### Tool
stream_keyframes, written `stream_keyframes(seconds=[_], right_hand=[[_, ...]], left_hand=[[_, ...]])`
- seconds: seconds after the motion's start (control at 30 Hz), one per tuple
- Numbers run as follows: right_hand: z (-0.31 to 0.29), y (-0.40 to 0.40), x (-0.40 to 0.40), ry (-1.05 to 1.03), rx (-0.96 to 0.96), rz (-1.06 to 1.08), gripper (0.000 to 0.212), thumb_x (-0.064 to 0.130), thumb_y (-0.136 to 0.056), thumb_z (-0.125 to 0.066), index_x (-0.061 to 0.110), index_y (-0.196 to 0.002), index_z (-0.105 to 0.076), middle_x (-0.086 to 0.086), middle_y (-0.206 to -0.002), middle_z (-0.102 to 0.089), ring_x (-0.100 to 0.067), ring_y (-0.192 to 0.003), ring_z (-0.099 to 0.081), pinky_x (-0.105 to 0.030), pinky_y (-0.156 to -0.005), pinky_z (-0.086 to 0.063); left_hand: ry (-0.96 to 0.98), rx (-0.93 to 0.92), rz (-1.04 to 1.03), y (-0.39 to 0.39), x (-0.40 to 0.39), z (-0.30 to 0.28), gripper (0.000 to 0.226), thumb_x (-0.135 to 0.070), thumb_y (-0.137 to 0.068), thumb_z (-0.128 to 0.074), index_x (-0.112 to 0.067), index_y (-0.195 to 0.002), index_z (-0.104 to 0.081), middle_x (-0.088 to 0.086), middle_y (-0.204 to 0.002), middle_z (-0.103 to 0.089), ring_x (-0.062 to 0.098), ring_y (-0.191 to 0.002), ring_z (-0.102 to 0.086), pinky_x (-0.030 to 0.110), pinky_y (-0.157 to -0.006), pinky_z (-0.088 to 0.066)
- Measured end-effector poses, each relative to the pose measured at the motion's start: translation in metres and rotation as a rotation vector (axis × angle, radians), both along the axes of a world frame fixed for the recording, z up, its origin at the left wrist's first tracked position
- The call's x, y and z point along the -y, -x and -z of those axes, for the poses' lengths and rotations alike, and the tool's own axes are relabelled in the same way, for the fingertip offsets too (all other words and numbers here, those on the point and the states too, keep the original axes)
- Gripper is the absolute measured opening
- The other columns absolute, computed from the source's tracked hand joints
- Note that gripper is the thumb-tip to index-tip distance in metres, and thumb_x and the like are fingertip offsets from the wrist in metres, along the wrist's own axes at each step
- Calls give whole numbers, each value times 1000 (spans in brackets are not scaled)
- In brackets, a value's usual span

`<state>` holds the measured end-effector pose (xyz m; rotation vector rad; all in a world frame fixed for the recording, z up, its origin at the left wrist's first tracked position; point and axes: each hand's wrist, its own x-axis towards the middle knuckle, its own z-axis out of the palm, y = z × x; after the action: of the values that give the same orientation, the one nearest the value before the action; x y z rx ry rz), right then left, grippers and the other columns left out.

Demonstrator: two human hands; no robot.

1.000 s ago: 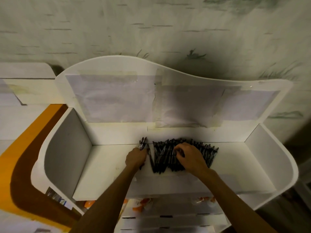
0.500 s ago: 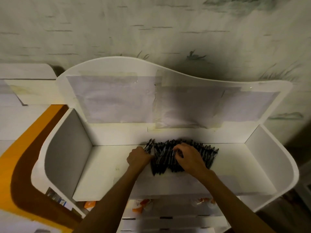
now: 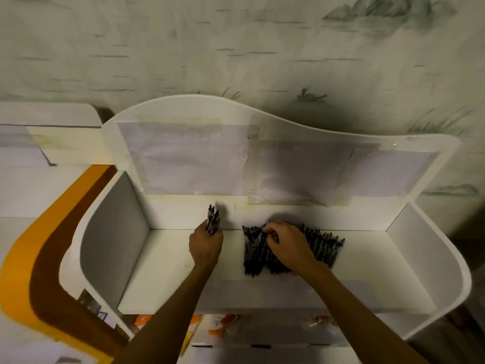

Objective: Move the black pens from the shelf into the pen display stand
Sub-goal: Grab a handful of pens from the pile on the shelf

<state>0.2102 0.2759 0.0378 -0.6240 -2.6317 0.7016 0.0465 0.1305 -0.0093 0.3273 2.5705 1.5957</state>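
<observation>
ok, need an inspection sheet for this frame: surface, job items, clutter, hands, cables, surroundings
Surface: white shelf top with side walls and wavy back panel; taped paper sheets on the back panel.
Job items: loose pile of black pens lying on the shelf, right of centre; small bundle of black pens lifted clear of the pile. No pen display stand seen.
Clutter: orange-and-white packets on the tier below the shelf.
Hands: left hand grips the bundle upright; right hand rests on the pile, fingers pinching pens at its left end.
Cables: nothing seen.
Surroundings: pale wallpaper with ink-style landscape; orange and brown curved band at left.
</observation>
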Motion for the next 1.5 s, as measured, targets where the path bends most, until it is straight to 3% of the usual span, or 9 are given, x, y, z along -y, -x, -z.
stream_keyframes(seconds=[0.13, 0.3, 0.47, 0.63, 0.73, 0.83, 1.17, 1.33, 1.5], right_hand=[[-4, 5, 3, -24, 5, -23, 21, 18, -97, -57, 17, -114, -69, 0, -109, -71, -13, -91, -64, -28, -82, -54], [-5, 2, 4, -40, 24, -34, 21, 19, -97, -56, 18, -113, -69, 1, -110, -70, -12, -92, -63, -27, -84, -54], [-7, -2, 1, -34, 16, -22, 21, 16, -96, -57, 17, -113, -70, 0, -110, -70, -13, -94, -64, -27, -86, -54], [-11, 1, 2, -34, 13, -26, 21, 16, -96, -58, 18, -112, -70, 2, -108, -70, -8, -87, -62, -16, -78, -49], [-16, 9, 7, -15, -5, -44, 20, 17, -97, -57, 20, -112, -69, 3, -111, -69, -8, -89, -63, -14, -76, -47], [-29, 24, 17, 46, -49, -75, 18, 18, -96, -58, 21, -111, -68, 2, -112, -67, -11, -95, -64, -27, -83, -55], [-90, 102, 86, 20, -188, -256, 22, 16, -94, -61, 20, -113, -69, 5, -113, -69, -12, -97, -65, -37, -86, -57], [-120, 138, 151, -26, -246, -334, 21, 17, -93, -62, 21, -113, -69, 6, -114, -68, -12, -98, -66, -34, -84, -57], [-152, 176, 240, -47, -289, -430, 19, 18, -94, -62, 22, -112, -68, 3, -113, -68, -13, -98, -65, -34, -85, -57]], left_hand=[[-237, -5, -10, 1, 5, -3, 48, -41, -92, -68, -17, -58, -44, -8, -49, -38, 5, -48, -31, 19, -48, -28], [-207, 45, -8, -3, 22, 18, 40, -46, -90, -70, -23, -61, -54, -12, -49, -50, 0, -49, -41, 18, -50, -34], [-65, 47, 61, -3, 33, 36, 45, -35, -93, -68, -16, -59, -46, 0, -52, -50, 17, -55, -44, 31, -52, -31], [-56, 90, 34, 6, 37, 26, 39, -34, -96, -65, -6, -69, -62, 14, -64, -68, 30, -63, -66, 32, -59, -46], [-76, 103, 16, 8, 41, 4, 30, -34, -93, -67, -13, -72, -63, 7, -58, -67, 14, -49, -65, 34, -54, -55], [-178, 112, 21, 9, 51, -22, 13, -26, -88, -73, -19, -88, -62, 5, -62, -65, 6, -40, -55, 29, -41, -49], [-389, 183, 186, 24, 137, -122, 38, -42, -88, -73, -9, -73, -61, 1, -52, -53, 13, -38, -38, 22, -38, -31], [-419, 186, 240, 38, 215, -157, 24, -19, -86, -75, -16, -70, -58, 3, -54, -44, 14, -39, -32, 23, -38, -26], [-409, 127, 85, 60, 312, -179, 16, -24, -88, -72, -21, -76, -62, -4, -52, -50, 10, -39, -42, 21, -38, -34]])
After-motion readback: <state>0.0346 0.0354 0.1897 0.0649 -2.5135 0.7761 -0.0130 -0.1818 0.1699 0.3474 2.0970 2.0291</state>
